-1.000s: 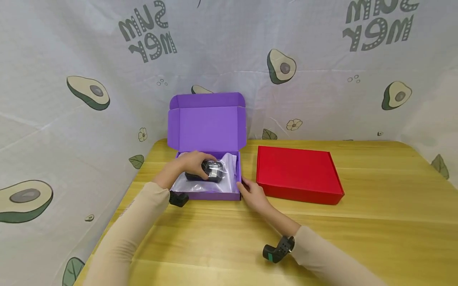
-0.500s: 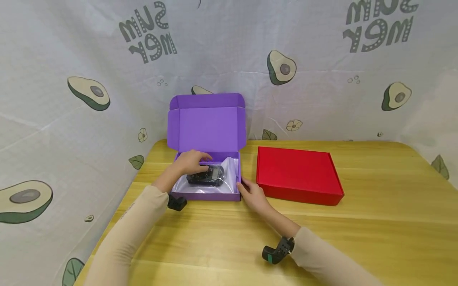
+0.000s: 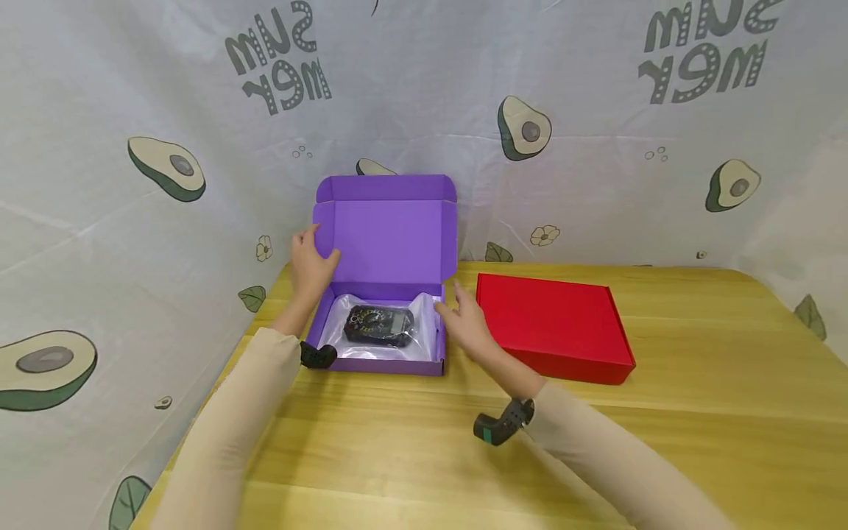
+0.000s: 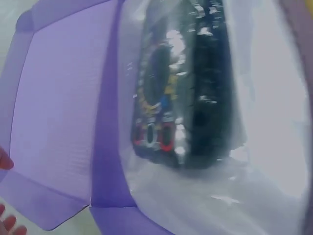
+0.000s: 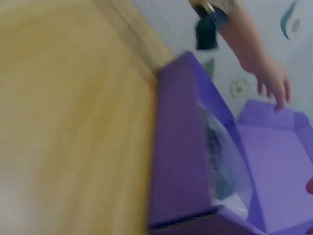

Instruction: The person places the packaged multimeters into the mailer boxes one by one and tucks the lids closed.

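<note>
A purple cardboard box [image 3: 387, 364] stands with its lid [image 3: 387, 239] raised at the back. Inside lies a black multimeter [image 3: 378, 325] in a clear plastic bag [image 3: 338, 342]; its dial and round sockets show in the left wrist view. My left hand [image 3: 311, 266] is at the lid's left side flap, fingers and thumb spread; whether it touches the flap I cannot tell. By the box's right wall, my right hand [image 3: 466, 321] has its fingers extended, thumb near the wall's top edge. In the right wrist view the left hand [image 4: 6, 164] is likewise seen by the lid.
A closed red box [image 3: 553, 324] lies on the wooden table [image 3: 397, 442] just right of my right hand. Behind the table hangs a pale cloth [image 3: 424, 88] printed with avocados. Each wrist wears a black camera [image 3: 503, 423].
My left hand has left the multimeter and moved up and left to the lid's side flap. The right hand has risen slightly along the box's right wall. The multimeter stays in the box.
</note>
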Demonstrator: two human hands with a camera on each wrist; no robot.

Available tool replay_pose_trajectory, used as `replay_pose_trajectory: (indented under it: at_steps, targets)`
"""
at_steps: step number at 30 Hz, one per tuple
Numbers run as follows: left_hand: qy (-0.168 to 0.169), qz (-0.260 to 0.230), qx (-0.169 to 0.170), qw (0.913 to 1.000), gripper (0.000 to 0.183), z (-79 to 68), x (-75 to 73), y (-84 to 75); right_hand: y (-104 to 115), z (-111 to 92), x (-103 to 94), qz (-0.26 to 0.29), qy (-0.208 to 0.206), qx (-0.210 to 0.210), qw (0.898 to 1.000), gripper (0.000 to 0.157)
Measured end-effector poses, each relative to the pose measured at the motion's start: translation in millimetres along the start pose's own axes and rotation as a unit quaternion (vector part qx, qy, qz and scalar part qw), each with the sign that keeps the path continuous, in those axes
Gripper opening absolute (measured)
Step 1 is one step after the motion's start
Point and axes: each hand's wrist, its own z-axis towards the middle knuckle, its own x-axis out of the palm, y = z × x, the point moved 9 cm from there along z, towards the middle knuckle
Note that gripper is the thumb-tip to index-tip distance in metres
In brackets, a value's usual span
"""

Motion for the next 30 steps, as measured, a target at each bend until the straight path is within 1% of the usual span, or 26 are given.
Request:
replay_pose_trajectory:
  at_steps: [1, 2, 3, 5, 6, 8, 10, 12, 14, 16, 19, 21, 23, 24, 26, 27, 29, 30]
  targets:
    - [0.0, -0.003, -0.021, 0.9998, 0.062, 1.9, -1.0, 5.5, 0, 8, -3.0, 0.01, -0.004, 0.016, 1.0, 0.068]
    - [0.008, -0.003, -0.042, 0.9991, 0.067, 3.1, -1.2, 10.4, -1, 15, -5.8, 0.019, -0.007, 0.032, 0.999, 0.069]
    - [0.019, -0.006, -0.057, 0.9982, 0.073, 3.6, -0.5, 14.9, -1, 22, -8.2, 0.024, -0.009, 0.047, 0.999, 0.07]
    - [0.048, -0.012, -0.076, 0.9959, 0.077, 3.9, 2.5, 23.1, -2, 33, -11.2, 0.036, -0.006, 0.065, 0.997, 0.073]
    - [0.063, -0.02, -0.08, 0.9946, 0.078, 3.7, 4.2, 26.2, -1, 37, -12.3, 0.041, -0.005, 0.066, 0.997, 0.075]
    - [0.087, -0.04, -0.084, 0.9919, 0.077, 3.0, 6.6, 30.6, 2, 44, -13.9, 0.053, -0.002, 0.054, 0.997, 0.074]
    - [0.096, -0.068, -0.09, 0.9889, 0.073, 1.9, 6.7, 33.8, 5, 47, -14.0, 0.077, 0.004, 0.041, 0.996, 0.074]
    - [0.097, -0.094, -0.098, 0.986, 0.066, 1.3, 5.7, 35.3, 8, 48, -12.8, 0.105, 0.012, 0.032, 0.994, 0.07]
    - [0.092, -0.106, -0.101, 0.9849, 0.06, 0.6, 3.8, 33.9, 9, 48, -11.1, 0.12, 0.023, 0.029, 0.992, 0.067]
    - [0.084, -0.112, -0.101, 0.9851, 0.055, -0.2, 0.8, 31.8, 9, 46, -9.7, 0.116, 0.031, 0.027, 0.992, 0.064]
    - [0.077, -0.105, -0.092, 0.9872, 0.053, -1.6, -3.6, 29.7, 8, 44, -7.8, 0.136, 0.038, 0.023, 0.99, 0.061]
    - [0.083, -0.098, -0.088, 0.9878, 0.053, -2.8, -5.1, 30.2, 8, 44, -6.9, 0.177, 0.045, 0.019, 0.983, 0.061]
    - [0.093, -0.095, -0.084, 0.9875, 0.053, -4.8, -5.5, 31.3, 6, 44, -5.7, 0.228, 0.055, 0.017, 0.972, 0.061]
    - [0.103, -0.097, -0.082, 0.9866, 0.054, -6.5, -5.4, 31.4, 5, 44, -5.4, 0.242, 0.062, 0.016, 0.968, 0.061]
    - [0.124, -0.116, -0.082, 0.9821, 0.055, -10.6, -5.1, 32.0, 3, 42, -5.0, 0.258, 0.078, 0.011, 0.963, 0.061]
    - [0.133, -0.132, -0.087, 0.9784, 0.058, -13.3, -5.1, 32.9, 1, 41, -5.0, 0.251, 0.085, 0.011, 0.964, 0.061]
    - [0.145, -0.163, -0.102, 0.9705, 0.063, -17.8, -6.2, 36.3, -2, 38, -6.1, 0.222, 0.098, 0.004, 0.97, 0.062]
    - [0.151, -0.181, -0.112, 0.9652, 0.067, -20.4, -6.9, 38.2, -3, 36, -6.9, 0.205, 0.102, -0.001, 0.973, 0.063]
